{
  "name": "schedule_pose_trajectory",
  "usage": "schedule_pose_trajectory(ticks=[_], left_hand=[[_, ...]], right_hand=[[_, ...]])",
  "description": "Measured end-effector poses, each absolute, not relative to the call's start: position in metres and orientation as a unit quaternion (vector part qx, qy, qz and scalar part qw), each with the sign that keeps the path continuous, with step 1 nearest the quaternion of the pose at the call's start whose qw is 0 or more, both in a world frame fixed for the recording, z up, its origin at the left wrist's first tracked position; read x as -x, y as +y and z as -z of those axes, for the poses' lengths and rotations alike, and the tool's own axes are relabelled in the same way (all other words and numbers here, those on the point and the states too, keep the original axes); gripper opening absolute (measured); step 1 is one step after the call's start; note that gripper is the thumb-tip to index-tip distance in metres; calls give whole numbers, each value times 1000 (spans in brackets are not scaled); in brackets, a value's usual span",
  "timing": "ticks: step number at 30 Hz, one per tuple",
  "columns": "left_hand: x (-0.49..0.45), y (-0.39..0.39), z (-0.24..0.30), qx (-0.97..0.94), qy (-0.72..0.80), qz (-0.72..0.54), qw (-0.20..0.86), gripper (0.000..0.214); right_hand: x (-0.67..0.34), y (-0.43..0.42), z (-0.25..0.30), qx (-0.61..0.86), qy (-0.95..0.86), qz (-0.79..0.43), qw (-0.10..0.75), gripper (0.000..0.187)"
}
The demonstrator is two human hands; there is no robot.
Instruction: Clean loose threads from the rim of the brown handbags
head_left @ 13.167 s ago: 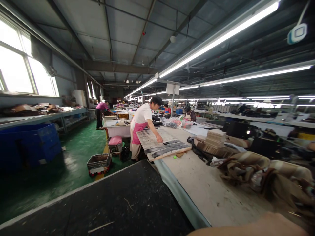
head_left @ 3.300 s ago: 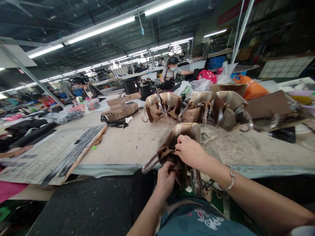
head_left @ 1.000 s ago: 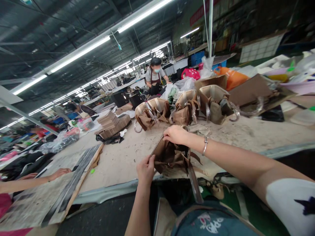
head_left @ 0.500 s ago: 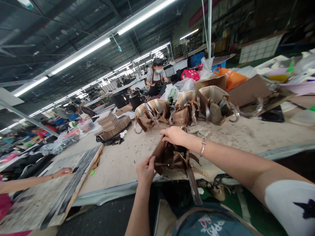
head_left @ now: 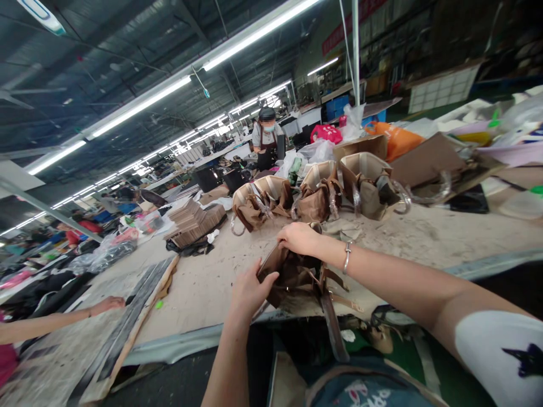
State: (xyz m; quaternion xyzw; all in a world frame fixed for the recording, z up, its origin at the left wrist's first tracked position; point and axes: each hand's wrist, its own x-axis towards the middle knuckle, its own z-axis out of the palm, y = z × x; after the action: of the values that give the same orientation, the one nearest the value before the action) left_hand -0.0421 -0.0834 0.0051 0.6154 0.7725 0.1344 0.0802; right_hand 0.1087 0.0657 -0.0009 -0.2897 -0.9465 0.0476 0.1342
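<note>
A brown handbag (head_left: 292, 281) lies at the table's front edge, its mouth facing up and its straps hanging down over the edge. My left hand (head_left: 251, 287) grips the bag's near left rim, thumb on the inside and fingers on the outer side. At the far end of the same rim, my right hand (head_left: 297, 238) pinches the panel edge with bent fingers; its fingertips are partly hidden. A brown strap (head_left: 333, 325) dangles below the bag toward my apron.
Behind the bag stand several brown bags (head_left: 316, 195) with plastic-wrapped handles. A stack of brown panels (head_left: 195, 220) sits back left. At left, a co-worker's hand (head_left: 108, 305) rests near a board (head_left: 139, 308). Another person (head_left: 266, 138) works farther back.
My left hand has shifted slightly up along the bag's rim, its thumb now reaching further inside. My right hand stays at the far end of the rim.
</note>
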Motion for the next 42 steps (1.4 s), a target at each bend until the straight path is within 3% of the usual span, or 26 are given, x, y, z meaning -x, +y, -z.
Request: schedule_pose_trajectory(ticks=[5, 9, 12, 32, 36, 42], left_hand=[[30, -43, -12, -640, 766, -56, 30, 34], [26, -27, -9, -637, 771, 8, -8, 35], [27, -27, -6, -633, 774, 6, -26, 35], [21, -28, -11, -626, 780, 9, -1, 29], [18, -21, -19, -663, 746, -23, 57, 26], [8, 2, -16, -663, 746, -57, 34, 27]], right_hand=[[-107, 70, 1, 295, -946, -45, 131, 19], [-117, 69, -1, 316, -941, -26, 120, 25], [-127, 67, -4, 340, -933, -14, 117, 31], [-123, 79, -10, 426, -898, -51, 99, 20], [-124, 80, -9, 417, -902, -45, 101, 20], [-125, 81, -9, 409, -905, -44, 107, 19]])
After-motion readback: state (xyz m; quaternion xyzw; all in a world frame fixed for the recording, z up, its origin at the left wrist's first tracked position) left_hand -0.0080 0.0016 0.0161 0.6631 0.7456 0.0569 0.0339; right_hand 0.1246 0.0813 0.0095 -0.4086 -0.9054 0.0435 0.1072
